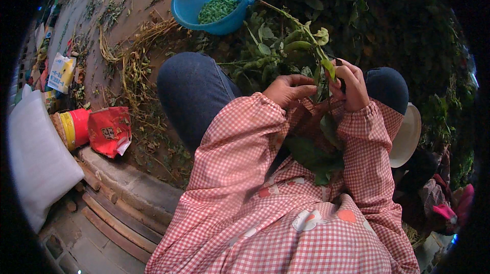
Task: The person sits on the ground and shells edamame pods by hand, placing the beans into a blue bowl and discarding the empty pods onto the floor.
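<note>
Above my lap, both hands are at a green bean plant stalk point(316, 46) that bears plump pods and a few leaves. My left hand point(293, 89) has thumb and fingers closed at the lower part of the stalk; what exactly lies between the fingertips is partly hidden. On the other side, my right hand point(350, 86) grips the stalk near a yellow-green leaf point(328, 68). A large dark green leaf point(316, 157) rests on my checked smock point(237, 151). Beyond my knees stands a blue plastic basin point(182, 0) with a heap of small green pods or beans point(218, 9) in it.
Cut leafy plants point(383, 25) are piled ahead and to the right. A pale basin point(407, 136) sits beside my right knee. To the left are dry stalks point(134, 55), a red packet point(110, 130), a red-and-yellow tub point(74, 126), white foam sheeting point(40, 155) and wooden poles point(118, 222).
</note>
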The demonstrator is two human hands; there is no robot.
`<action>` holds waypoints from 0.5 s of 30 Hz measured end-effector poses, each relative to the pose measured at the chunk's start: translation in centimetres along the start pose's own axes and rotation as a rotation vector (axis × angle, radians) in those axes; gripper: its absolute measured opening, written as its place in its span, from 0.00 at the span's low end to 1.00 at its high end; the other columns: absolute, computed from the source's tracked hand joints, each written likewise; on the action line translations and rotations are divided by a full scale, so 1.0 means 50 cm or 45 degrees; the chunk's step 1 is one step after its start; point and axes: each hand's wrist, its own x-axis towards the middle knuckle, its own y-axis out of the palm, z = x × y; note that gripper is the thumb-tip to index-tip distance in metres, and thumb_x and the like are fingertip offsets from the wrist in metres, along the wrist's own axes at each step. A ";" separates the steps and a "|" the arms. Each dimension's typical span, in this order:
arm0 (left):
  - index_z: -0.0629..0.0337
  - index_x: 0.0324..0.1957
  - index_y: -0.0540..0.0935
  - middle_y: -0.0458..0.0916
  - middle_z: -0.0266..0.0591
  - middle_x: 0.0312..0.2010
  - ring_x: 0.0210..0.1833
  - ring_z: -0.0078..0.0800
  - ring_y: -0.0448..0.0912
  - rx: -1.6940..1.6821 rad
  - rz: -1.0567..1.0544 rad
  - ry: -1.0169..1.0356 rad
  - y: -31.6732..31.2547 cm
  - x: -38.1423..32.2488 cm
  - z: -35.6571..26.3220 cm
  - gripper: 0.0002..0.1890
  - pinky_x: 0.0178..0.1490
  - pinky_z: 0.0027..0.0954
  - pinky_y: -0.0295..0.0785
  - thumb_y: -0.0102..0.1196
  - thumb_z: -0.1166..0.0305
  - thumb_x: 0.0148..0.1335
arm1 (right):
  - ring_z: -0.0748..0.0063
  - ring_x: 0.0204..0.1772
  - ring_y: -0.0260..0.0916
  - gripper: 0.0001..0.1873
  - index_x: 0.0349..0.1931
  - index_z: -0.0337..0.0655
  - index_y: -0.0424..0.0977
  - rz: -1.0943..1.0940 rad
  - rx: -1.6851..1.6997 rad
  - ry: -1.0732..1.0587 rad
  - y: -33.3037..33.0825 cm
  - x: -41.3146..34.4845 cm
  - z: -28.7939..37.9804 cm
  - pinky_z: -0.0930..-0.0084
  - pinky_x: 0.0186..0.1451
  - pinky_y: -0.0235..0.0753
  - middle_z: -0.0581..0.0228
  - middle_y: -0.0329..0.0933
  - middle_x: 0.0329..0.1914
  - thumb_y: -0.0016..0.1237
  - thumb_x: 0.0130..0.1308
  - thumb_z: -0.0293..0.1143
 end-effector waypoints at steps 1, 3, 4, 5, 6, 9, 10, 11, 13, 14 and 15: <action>0.61 0.44 0.75 0.73 0.30 0.25 0.22 0.14 0.65 0.025 -0.021 0.017 0.000 0.000 0.001 0.18 0.22 0.17 0.58 0.59 0.66 0.51 | 0.86 0.11 0.49 0.09 0.28 0.35 0.67 -0.010 -0.015 -0.005 0.000 0.000 -0.001 0.88 0.12 0.46 0.73 0.57 0.12 0.34 0.57 0.30; 0.61 0.43 0.75 0.74 0.31 0.25 0.22 0.14 0.65 0.087 -0.147 0.099 -0.003 0.002 0.000 0.17 0.21 0.17 0.57 0.58 0.66 0.51 | 0.86 0.11 0.50 0.09 0.28 0.35 0.67 -0.029 -0.028 -0.013 -0.002 0.002 -0.003 0.88 0.12 0.46 0.73 0.57 0.12 0.34 0.57 0.30; 0.61 0.43 0.75 0.75 0.31 0.25 0.22 0.14 0.65 0.118 -0.208 0.138 -0.005 0.003 0.000 0.17 0.21 0.16 0.57 0.58 0.66 0.51 | 0.85 0.11 0.50 0.09 0.28 0.35 0.67 -0.037 -0.025 -0.012 -0.003 0.002 -0.004 0.88 0.12 0.46 0.73 0.57 0.12 0.34 0.57 0.31; 0.61 0.43 0.75 0.75 0.32 0.26 0.21 0.14 0.65 0.128 -0.216 0.139 -0.008 0.003 -0.002 0.16 0.21 0.16 0.57 0.58 0.66 0.52 | 0.85 0.11 0.50 0.09 0.28 0.36 0.67 -0.046 -0.023 -0.011 -0.004 0.002 -0.005 0.87 0.11 0.47 0.73 0.57 0.12 0.34 0.57 0.31; 0.61 0.43 0.75 0.76 0.32 0.26 0.20 0.14 0.65 0.136 -0.225 0.141 -0.011 0.002 -0.004 0.16 0.20 0.16 0.56 0.57 0.66 0.52 | 0.86 0.11 0.51 0.08 0.29 0.37 0.68 -0.059 0.002 -0.004 -0.006 0.003 -0.006 0.88 0.12 0.47 0.74 0.58 0.12 0.36 0.57 0.31; 0.62 0.42 0.74 0.78 0.34 0.29 0.19 0.13 0.63 0.014 -0.171 0.111 -0.012 -0.003 -0.009 0.14 0.20 0.14 0.56 0.54 0.66 0.55 | 0.86 0.12 0.52 0.08 0.30 0.38 0.68 -0.085 0.040 0.015 -0.007 0.003 -0.008 0.89 0.13 0.47 0.75 0.59 0.13 0.37 0.57 0.31; 0.62 0.43 0.74 0.78 0.34 0.30 0.20 0.12 0.63 -0.028 -0.135 0.098 -0.013 -0.007 -0.012 0.14 0.20 0.14 0.56 0.54 0.66 0.55 | 0.86 0.12 0.51 0.09 0.30 0.37 0.68 -0.088 0.024 0.019 -0.007 0.003 -0.008 0.88 0.12 0.46 0.74 0.58 0.13 0.35 0.58 0.31; 0.62 0.43 0.74 0.78 0.34 0.30 0.20 0.12 0.63 -0.077 -0.100 0.081 -0.013 -0.010 -0.014 0.14 0.20 0.13 0.55 0.53 0.66 0.56 | 0.85 0.11 0.50 0.10 0.29 0.36 0.68 -0.088 0.009 0.022 -0.007 0.003 -0.009 0.87 0.12 0.46 0.73 0.58 0.13 0.33 0.59 0.31; 0.62 0.43 0.74 0.78 0.34 0.31 0.21 0.12 0.63 -0.134 -0.063 -0.005 -0.020 -0.015 -0.021 0.14 0.20 0.12 0.56 0.53 0.67 0.56 | 0.85 0.11 0.51 0.10 0.30 0.35 0.68 -0.160 -0.046 0.061 -0.006 0.004 -0.009 0.88 0.12 0.46 0.73 0.58 0.13 0.33 0.59 0.32; 0.62 0.44 0.74 0.78 0.35 0.32 0.21 0.12 0.63 -0.173 -0.057 -0.044 -0.021 -0.016 -0.022 0.14 0.20 0.12 0.56 0.53 0.67 0.57 | 0.85 0.12 0.51 0.11 0.30 0.35 0.68 -0.175 -0.076 0.071 -0.007 0.004 -0.009 0.88 0.12 0.46 0.72 0.58 0.14 0.33 0.59 0.32; 0.62 0.44 0.74 0.78 0.35 0.33 0.21 0.12 0.63 -0.177 -0.015 -0.049 -0.021 -0.015 -0.023 0.14 0.20 0.12 0.56 0.53 0.67 0.57 | 0.85 0.12 0.51 0.11 0.30 0.35 0.68 -0.198 -0.085 0.089 -0.007 0.005 -0.009 0.88 0.12 0.46 0.72 0.58 0.14 0.33 0.60 0.33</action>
